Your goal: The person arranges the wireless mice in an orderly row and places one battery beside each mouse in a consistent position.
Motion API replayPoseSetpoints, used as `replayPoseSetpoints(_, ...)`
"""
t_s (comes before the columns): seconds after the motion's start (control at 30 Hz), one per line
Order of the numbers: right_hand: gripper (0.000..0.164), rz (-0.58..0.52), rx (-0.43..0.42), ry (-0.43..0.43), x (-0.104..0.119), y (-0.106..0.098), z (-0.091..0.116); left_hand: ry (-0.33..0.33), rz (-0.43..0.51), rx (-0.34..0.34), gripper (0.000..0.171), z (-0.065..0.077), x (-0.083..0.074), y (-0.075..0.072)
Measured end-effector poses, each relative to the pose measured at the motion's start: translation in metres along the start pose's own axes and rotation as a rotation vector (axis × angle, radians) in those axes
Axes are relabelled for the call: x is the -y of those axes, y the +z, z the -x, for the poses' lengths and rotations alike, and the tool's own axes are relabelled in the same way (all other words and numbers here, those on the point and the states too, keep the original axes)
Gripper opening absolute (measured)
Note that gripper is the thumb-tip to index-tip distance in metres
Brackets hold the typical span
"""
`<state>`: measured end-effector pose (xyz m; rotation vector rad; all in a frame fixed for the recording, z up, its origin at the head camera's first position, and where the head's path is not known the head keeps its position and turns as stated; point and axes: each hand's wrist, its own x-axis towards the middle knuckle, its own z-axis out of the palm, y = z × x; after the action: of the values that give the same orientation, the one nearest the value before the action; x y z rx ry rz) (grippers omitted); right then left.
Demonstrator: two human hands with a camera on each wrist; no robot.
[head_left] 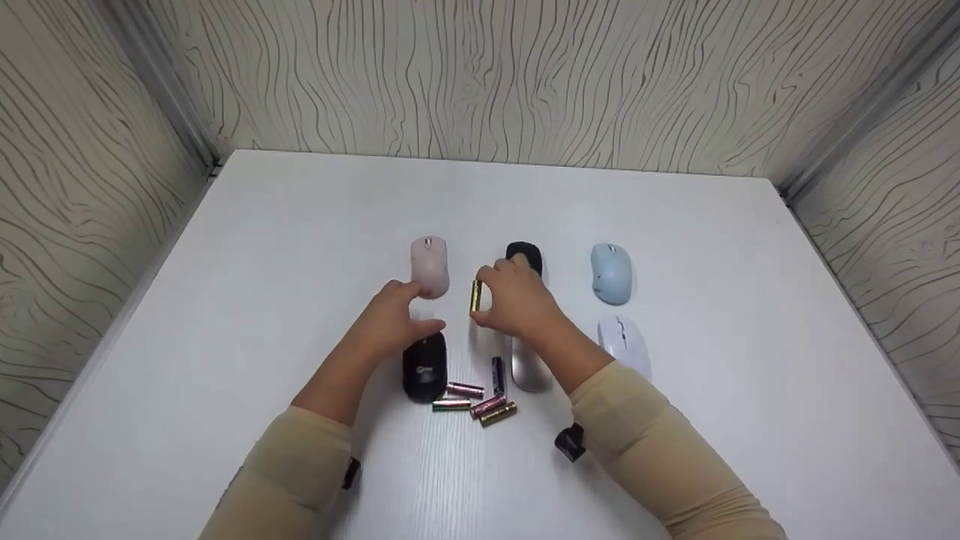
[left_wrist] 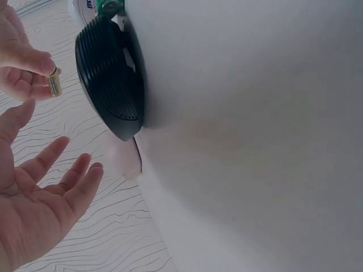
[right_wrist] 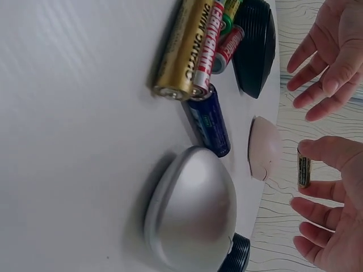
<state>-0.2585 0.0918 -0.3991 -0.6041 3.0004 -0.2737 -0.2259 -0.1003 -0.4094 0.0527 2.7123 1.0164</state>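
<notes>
The right hand (head_left: 519, 300) is pinching a gold battery (head_left: 475, 297) by its two ends, thumb on the nearer one and a finger on the farther, and is holding it off the table (head_left: 300, 225) in the gap between the hands. The left hand (head_left: 386, 319) is gripping nothing; its thumb and fingers are standing well apart, near the black mouse (head_left: 425, 379) and the pink mouse (head_left: 429, 262). This end-to-end pinch is leaving the battery's side bare, which is suiting a look at its markings, but a smooth cylinder is probably risking a slip; squeezing straight along its length should be serving better than squeezing hard. Loose batteries (head_left: 465, 390) are lying behind both hands, toward the body, and a silver mouse (head_left: 530, 371) is sitting just behind the right hand, so low wrists are likely risking knocks.
</notes>
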Motion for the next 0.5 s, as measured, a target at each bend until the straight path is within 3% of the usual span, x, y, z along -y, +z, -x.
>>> replayPoseSetpoints(0.5,0.052,0.039,0.020,0.072,0.003,0.006,-0.059,-0.020,0.047,-0.070,0.057,-0.032,0.008,-0.011)
